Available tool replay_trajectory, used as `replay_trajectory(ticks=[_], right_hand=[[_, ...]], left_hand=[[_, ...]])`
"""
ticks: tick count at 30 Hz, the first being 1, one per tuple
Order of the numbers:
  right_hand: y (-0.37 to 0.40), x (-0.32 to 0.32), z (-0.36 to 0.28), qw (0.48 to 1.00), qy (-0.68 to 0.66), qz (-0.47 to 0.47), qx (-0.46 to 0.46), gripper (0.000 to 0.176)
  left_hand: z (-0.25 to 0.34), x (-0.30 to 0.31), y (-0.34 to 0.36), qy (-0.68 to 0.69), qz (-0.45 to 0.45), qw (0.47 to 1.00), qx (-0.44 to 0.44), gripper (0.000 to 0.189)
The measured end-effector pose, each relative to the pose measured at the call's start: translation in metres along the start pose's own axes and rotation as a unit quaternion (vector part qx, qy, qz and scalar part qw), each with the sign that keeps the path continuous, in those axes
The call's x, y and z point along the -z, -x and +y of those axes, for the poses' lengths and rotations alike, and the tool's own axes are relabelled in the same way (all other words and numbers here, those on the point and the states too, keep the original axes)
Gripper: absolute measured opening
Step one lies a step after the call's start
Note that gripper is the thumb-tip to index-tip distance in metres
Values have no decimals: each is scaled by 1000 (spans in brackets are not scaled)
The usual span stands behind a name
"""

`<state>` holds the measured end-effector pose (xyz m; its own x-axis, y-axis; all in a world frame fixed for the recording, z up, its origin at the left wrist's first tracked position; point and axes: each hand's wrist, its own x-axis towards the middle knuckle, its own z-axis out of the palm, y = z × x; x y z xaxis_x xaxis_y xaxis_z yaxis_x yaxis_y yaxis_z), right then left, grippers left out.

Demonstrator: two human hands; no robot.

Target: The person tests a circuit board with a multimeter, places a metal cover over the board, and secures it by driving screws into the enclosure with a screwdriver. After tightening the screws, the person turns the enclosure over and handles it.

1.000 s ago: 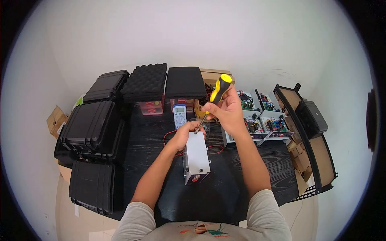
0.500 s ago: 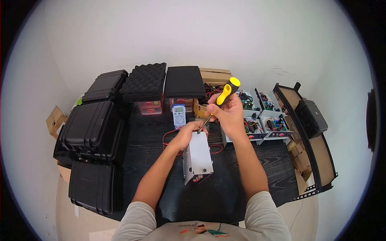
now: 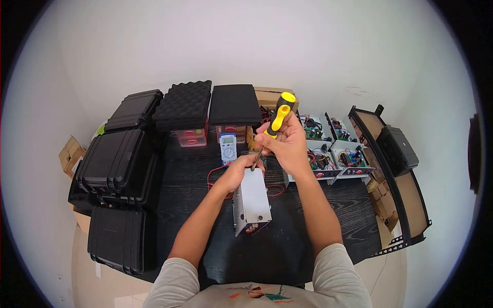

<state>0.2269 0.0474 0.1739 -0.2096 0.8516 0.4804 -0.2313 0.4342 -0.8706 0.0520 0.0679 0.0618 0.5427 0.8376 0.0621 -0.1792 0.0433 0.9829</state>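
A white metal box (image 3: pixel 256 197) stands on the black table in front of me, with a dark screw showing at its near top edge. My left hand (image 3: pixel 244 170) is closed around the far end of the box, its fingers partly hidden behind it. In my right hand (image 3: pixel 286 143) is a yellow and black screwdriver (image 3: pixel 280 117), gripped low on its handle between thumb and fingers. The screwdriver leans to the right, and its shaft runs down to the far top edge of the box beside my left fingers. Just behind the box stands a blue and white multimeter (image 3: pixel 228 149).
Black hard cases (image 3: pixel 110 159) are stacked at the left. Foam sheets (image 3: pixel 235 104) lie on red drawer boxes (image 3: pixel 192 137) at the back. Open units with circuit boards (image 3: pixel 351 158) stand right, beside a black-framed shelf (image 3: pixel 398 192). A red cable (image 3: pixel 209 179) lies near the multimeter.
The screwdriver's handle has swung left and become more upright, my right fingers shifting with it. Its tip stays at the box's far edge. My left hand and the box have hardly moved.
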Motion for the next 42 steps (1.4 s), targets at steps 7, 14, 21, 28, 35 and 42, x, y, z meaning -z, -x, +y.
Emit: replay_trajectory(ticks=[7,14,21,28,35,42], right_hand=[[0,7,-3,996,-72,-39,-40,31],[3,6,4,1000,8,10,9,29],[1,11,6,997,-55,-58,-12,33],[4,1,11,999,2,9,38,35],[1,10,15,992,-118,-37,-26,28],[7,-1,10,996,-83,-9,3,36]], left_hand=[[-1,3,-4,-13,5,1000,4,42],[-5,6,-6,-28,-15,999,-3,43],[-5,3,-4,-10,1,1000,-9,46],[4,-1,-1,-25,-2,1000,-1,46],[-6,1,-1,-44,8,998,-44,46],[-4,1,0,-7,23,999,-24,48]])
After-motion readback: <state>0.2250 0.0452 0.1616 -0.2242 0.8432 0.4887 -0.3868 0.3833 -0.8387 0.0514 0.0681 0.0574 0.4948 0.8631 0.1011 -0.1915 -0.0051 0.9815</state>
